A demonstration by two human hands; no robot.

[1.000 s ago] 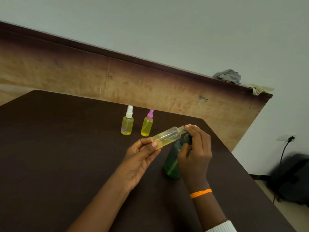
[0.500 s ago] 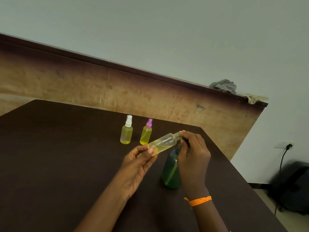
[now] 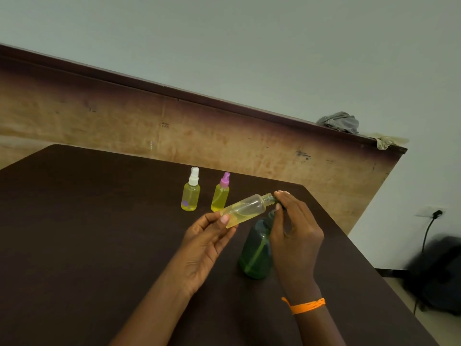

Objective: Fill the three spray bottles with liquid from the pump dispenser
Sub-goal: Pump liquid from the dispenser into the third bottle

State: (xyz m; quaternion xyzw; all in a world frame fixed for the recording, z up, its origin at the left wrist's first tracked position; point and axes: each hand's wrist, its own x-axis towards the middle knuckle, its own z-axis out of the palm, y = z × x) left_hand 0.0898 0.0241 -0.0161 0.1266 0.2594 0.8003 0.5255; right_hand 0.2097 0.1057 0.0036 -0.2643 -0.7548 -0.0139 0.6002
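Observation:
My left hand (image 3: 207, 236) holds an uncapped clear spray bottle (image 3: 245, 211) tilted nearly flat, partly filled with yellow liquid, its threaded neck at the dispenser's dark nozzle. My right hand (image 3: 294, 228) is curled over the pump head of the green pump dispenser (image 3: 257, 255), which stands on the dark table (image 3: 99, 233). The pump head is mostly hidden under my fingers. Two filled spray bottles stand upright behind, one with a white cap (image 3: 190, 191) and one with a pink cap (image 3: 221, 193).
A worn wooden panel (image 3: 224, 136) runs behind the table, with a grey cloth (image 3: 340, 122) on its top edge. The table's right edge drops to the floor, where a dark bag (image 3: 439, 273) and a plugged cable (image 3: 429, 228) sit by the wall.
The view has shifted slightly, so everything sits lower in the frame. My hands keep the same hold, with the tilted bottle's neck staying at the nozzle.

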